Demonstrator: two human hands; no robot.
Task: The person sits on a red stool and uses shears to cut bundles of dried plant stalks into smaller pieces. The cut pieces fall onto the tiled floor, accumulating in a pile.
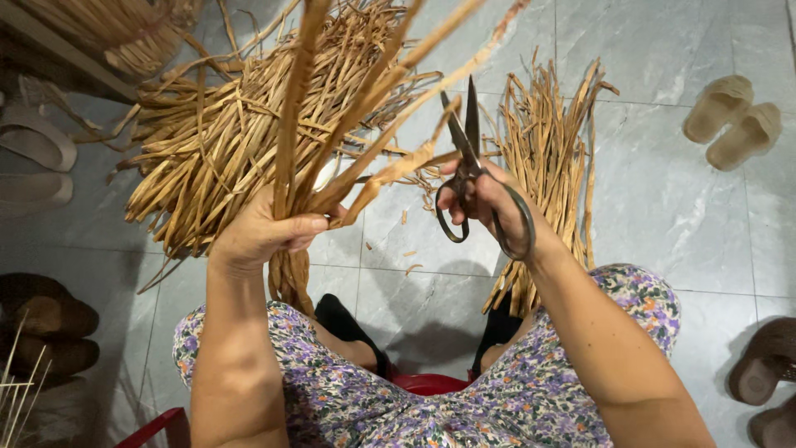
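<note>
My left hand (264, 232) grips a handful of long dried plant strips (300, 108) that fan upward and to the right. My right hand (489, 203) holds a pair of dark metal scissors (464, 141), fingers through the loops, blades pointing up and nearly closed against one strip that crosses in front of them. I sit on a red stool (427, 384), knees apart in purple floral clothing.
A large heap of dried strips (207, 158) lies on the grey tiled floor at left, a smaller bundle (551, 141) at right. Beige slippers (734, 120) sit at top right, brown sandals (767, 373) at lower right, more footwear (41, 332) at left. Cut scraps (410, 253) dot the floor.
</note>
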